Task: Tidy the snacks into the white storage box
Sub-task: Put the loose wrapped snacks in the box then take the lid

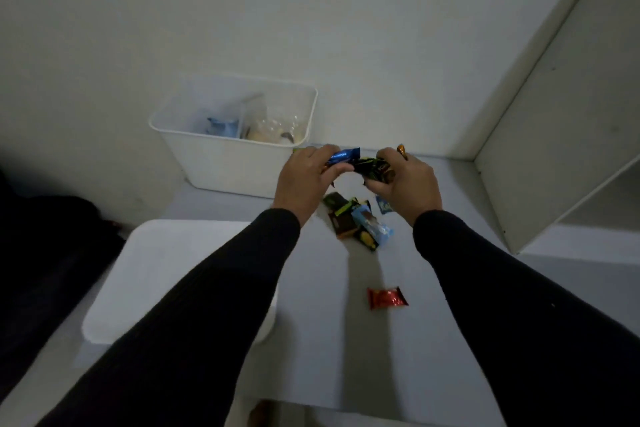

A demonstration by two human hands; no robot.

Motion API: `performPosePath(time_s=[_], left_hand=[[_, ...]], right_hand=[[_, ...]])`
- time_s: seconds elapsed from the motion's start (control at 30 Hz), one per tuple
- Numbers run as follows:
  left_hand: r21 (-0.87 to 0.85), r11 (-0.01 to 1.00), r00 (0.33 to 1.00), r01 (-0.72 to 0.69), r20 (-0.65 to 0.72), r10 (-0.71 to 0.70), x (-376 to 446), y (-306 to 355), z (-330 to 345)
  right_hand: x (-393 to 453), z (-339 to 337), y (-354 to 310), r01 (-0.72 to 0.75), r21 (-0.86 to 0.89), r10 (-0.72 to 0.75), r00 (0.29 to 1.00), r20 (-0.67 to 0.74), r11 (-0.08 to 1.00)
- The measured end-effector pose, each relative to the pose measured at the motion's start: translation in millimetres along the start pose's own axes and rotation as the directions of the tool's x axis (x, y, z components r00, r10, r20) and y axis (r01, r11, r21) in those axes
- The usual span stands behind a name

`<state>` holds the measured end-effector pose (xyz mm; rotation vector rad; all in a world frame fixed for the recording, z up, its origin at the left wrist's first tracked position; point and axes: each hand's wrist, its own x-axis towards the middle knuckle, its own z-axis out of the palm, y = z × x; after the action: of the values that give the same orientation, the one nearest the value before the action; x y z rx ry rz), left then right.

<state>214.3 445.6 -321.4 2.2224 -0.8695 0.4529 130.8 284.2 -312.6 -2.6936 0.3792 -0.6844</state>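
The white storage box (221,163) stands against the wall at the back left, with a blue packet and clear bags inside. Just right of it my left hand (304,180) is closed on a shiny blue snack bar (343,155). My right hand (408,184) grips a bunch of dark green and brown wrapped snacks (372,170), with an orange wrapper sticking up behind the fingers. Below the hands a small pile of snacks (356,222) lies on the pale surface. A red wrapped snack (387,297) lies alone, nearer to me.
A white lid (166,270) lies flat at the front left, partly under my left sleeve. A white shelf unit (568,135) rises on the right. Dark fabric (45,253) fills the left edge.
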Motion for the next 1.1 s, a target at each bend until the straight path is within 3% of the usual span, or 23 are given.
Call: performPosePath(time_s=[0.27,0.5,0.6,0.7,0.83,0.9,1.0,1.1], left_hand=[[-0.015,0.999,0.99,0.047,-0.129,-0.049,83,-63,-90],[-0.066,0.987,0.989,0.148,-0.018,-0.149,121,-140,-101],[-0.076,0.972,0.97,0.223,0.118,-0.213,122,-165,-85],[-0.009,0.946,0.903,0.324,0.302,-0.306,117,-184,-66],[0.249,0.945,0.831,0.213,0.463,-0.309,117,-187,-57],[0.31,0.935,0.79,0.172,0.524,-0.319,122,-186,-57],[0.411,0.897,0.752,0.164,0.536,-0.383,132,-181,-60],[0.427,0.877,0.761,0.221,0.487,-0.429,139,-167,-61]], right_hand=[[103,-7,-103,0.129,0.081,-0.117,0.984,-0.137,0.988],[160,50,-162,0.111,0.14,-0.097,0.99,-0.104,0.984],[165,82,-162,0.017,0.121,-0.018,1.0,0.005,0.992],[163,103,-158,-0.085,0.101,0.066,0.982,0.179,0.991],[161,112,-158,-0.212,-0.011,0.192,0.861,0.471,0.977],[164,111,-158,-0.203,-0.098,0.223,0.808,0.546,0.974],[169,108,-160,-0.07,-0.274,0.226,0.769,0.598,0.959],[171,101,-162,-0.042,-0.342,0.25,0.764,0.594,0.939]])
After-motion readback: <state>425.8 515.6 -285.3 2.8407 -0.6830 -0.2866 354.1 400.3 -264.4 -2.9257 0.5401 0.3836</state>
